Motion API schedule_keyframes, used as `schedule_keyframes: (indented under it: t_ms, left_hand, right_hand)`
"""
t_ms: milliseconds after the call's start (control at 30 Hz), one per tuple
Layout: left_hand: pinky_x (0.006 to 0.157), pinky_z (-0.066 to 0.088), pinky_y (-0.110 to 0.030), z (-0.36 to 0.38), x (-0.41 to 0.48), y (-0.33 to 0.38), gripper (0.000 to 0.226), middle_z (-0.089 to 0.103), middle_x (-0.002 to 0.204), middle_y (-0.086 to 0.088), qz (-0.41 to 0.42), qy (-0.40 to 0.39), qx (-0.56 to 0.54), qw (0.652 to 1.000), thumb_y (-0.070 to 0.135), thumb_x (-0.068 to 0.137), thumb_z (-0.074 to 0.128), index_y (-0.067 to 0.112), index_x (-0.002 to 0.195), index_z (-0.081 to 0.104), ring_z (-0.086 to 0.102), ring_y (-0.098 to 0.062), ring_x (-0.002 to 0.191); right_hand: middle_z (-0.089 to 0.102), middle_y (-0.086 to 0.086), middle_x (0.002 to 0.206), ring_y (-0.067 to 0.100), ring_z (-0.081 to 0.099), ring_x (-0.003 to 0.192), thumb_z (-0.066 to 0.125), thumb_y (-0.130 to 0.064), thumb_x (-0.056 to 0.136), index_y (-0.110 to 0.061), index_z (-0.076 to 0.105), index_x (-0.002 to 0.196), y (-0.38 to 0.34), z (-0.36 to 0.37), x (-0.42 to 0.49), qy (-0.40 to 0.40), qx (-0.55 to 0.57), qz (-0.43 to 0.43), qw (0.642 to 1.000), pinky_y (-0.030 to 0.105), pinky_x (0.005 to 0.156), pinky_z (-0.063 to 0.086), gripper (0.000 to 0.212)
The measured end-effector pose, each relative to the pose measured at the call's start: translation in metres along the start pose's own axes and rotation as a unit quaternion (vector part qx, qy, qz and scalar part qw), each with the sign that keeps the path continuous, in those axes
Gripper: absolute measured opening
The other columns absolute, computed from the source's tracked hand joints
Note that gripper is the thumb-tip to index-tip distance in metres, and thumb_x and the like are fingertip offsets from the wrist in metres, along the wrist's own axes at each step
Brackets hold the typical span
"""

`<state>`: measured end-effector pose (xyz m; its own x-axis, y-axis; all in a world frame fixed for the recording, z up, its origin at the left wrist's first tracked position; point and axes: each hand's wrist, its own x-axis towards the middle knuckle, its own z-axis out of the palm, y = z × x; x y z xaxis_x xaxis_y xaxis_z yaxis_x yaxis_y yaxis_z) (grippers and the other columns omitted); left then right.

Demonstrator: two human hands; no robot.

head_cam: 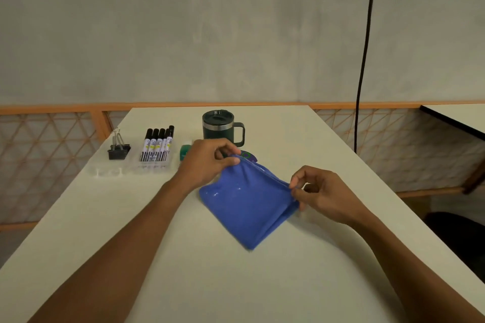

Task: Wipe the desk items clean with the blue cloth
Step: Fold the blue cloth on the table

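A blue cloth [248, 204] lies folded on the white desk [183, 270], its far edge lifted. My left hand [207, 162] pinches the cloth's far left corner. My right hand [322, 194] pinches the far right corner. Behind the cloth stands a dark green lidded mug [219, 126] with its handle to the right. To its left lie several black-capped markers [157, 144] in a clear tray, a black binder clip [118, 149] and a small green item [185, 151]. A round purple and green object [248, 155] peeks out behind the cloth.
A black cable [363, 60] hangs down at the right behind the desk. A second table [456, 115] stands at the far right, with a dark seat [456, 233] below it. An orange lattice rail [52, 144] runs along the wall.
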<state>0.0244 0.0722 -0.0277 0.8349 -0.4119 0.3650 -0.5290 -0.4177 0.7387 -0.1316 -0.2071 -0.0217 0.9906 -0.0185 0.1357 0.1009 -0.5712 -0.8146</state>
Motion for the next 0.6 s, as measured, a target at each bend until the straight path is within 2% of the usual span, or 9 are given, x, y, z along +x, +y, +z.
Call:
schedule_keyframes:
  t_ms: [100,200,267,400,533,600]
  left_hand:
    - [0.071,0.059,-0.033,0.019,0.017,-0.007,0.014,0.075,0.082,0.014,-0.001,-0.007,0.042,0.999,0.024,0.089,0.086,0.032,0.1,0.082,0.064,-0.008,0.066]
    - [0.071,0.045,-0.011,0.035,0.029,-0.007,0.012,0.07,0.081,0.027,0.027,-0.007,0.095,0.995,0.026,0.092,0.083,0.033,0.102,0.081,0.062,0.011,0.075]
    - [0.074,0.043,-0.008,0.043,0.034,-0.006,0.014,0.072,0.087,0.027,0.041,-0.008,0.124,0.991,0.028,0.094,0.081,0.034,0.106,0.081,0.061,0.016,0.08]
    - [0.088,0.056,-0.028,0.054,0.038,-0.011,0.018,0.076,0.106,0.025,0.058,-0.031,0.174,0.983,0.034,0.094,0.08,0.04,0.111,0.079,0.062,0.007,0.085]
    - [0.079,0.049,-0.022,0.052,0.027,-0.013,0.015,0.07,0.112,0.025,0.093,-0.013,0.199,0.976,0.037,0.097,0.076,0.04,0.111,0.077,0.059,0.009,0.086]
    - [0.081,0.049,-0.025,0.044,0.017,-0.011,0.014,0.068,0.112,0.022,0.094,0.009,0.197,0.976,0.041,0.097,0.076,0.039,0.11,0.077,0.061,0.001,0.092]
  right_hand:
    - [0.076,-0.006,0.086,0.02,0.073,0.069,0.075,-0.009,0.09,-0.023,0.072,0.09,0.014,-0.006,0.004,0.012,-0.036,0.011,0.999,0.025,0.066,0.053,0.014]
    - [0.075,-0.009,0.087,0.014,0.067,0.069,0.076,-0.014,0.089,-0.027,0.072,0.089,0.025,-0.009,0.008,0.021,-0.067,0.004,0.998,0.028,0.067,0.052,0.014]
    - [0.075,-0.011,0.086,0.013,0.065,0.07,0.076,-0.014,0.088,-0.028,0.071,0.088,0.03,-0.011,0.011,0.027,-0.08,0.0,0.996,0.024,0.066,0.051,0.014]
    - [0.071,-0.016,0.08,0.013,0.064,0.069,0.075,-0.017,0.086,-0.032,0.068,0.087,0.036,-0.012,0.015,0.02,-0.129,-0.002,0.991,0.024,0.068,0.051,0.016]
    - [0.067,-0.012,0.088,0.014,0.063,0.076,0.073,-0.014,0.085,-0.033,0.071,0.091,0.044,-0.018,0.016,0.005,-0.14,-0.031,0.99,0.023,0.071,0.05,0.019]
    - [0.067,-0.011,0.1,0.017,0.065,0.087,0.07,-0.008,0.09,-0.034,0.075,0.094,0.045,-0.025,0.017,-0.021,-0.132,-0.068,0.989,0.017,0.074,0.048,0.026]
